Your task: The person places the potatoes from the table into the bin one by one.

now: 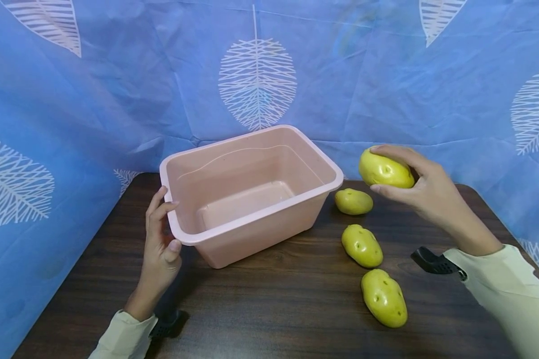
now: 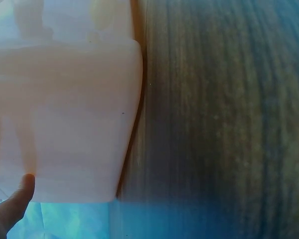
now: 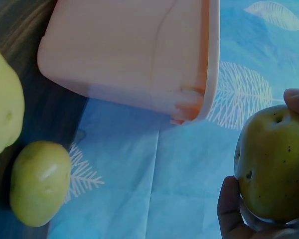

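A pink plastic tub stands on the table with its inside bare. My left hand grips its left rim, fingers over the edge and thumb against the outside; in the left wrist view only fingertips show beside the tub's wall. To the right of the tub, my right hand holds a yellow potato above the table, between thumb and fingers. The same potato appears large in the right wrist view. Below it, three more yellow potatoes lie in a row: one far, one middle, one near.
The dark wooden table carries the tub and the loose potatoes. A blue cloth with white leaf prints hangs behind the table and along its sides. Black straps sit at both wrists.
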Demonstrator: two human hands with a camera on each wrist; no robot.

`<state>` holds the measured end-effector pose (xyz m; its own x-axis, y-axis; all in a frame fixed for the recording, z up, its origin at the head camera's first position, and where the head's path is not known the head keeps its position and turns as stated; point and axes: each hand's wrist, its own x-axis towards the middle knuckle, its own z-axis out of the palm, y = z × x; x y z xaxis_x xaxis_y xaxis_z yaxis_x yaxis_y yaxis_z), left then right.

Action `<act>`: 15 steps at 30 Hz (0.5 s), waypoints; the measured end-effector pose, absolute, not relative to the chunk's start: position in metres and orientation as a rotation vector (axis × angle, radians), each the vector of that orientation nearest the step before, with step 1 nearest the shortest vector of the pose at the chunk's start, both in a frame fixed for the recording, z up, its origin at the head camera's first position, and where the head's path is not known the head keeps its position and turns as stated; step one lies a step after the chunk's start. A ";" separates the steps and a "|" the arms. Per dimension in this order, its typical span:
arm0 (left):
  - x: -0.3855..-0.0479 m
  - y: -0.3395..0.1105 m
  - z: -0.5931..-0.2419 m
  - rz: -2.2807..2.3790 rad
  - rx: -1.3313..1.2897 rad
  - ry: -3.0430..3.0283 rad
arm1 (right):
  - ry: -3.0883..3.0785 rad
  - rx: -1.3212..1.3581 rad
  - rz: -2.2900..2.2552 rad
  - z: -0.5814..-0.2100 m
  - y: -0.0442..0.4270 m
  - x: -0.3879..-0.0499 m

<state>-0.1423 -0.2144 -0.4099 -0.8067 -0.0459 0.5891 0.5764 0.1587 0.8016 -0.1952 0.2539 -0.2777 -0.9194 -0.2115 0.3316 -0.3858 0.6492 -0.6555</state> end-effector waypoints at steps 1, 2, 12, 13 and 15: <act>-0.142 -0.214 -0.410 -1.692 -0.502 -1.957 | -2.640 0.499 1.122 -0.276 0.252 -0.196; -0.142 -0.214 -0.410 -1.690 -0.503 -1.958 | -2.637 0.510 1.120 -0.275 0.250 -0.197; -0.143 -0.214 -0.410 -1.678 -0.503 -1.959 | -2.667 0.566 1.125 -0.259 0.232 -0.205; -0.143 -0.214 -0.410 -1.683 -0.500 -1.958 | -2.673 0.574 1.126 -0.257 0.230 -0.206; -0.142 -0.214 -0.410 -1.698 -0.501 -1.951 | -2.679 0.594 1.138 -0.254 0.226 -0.208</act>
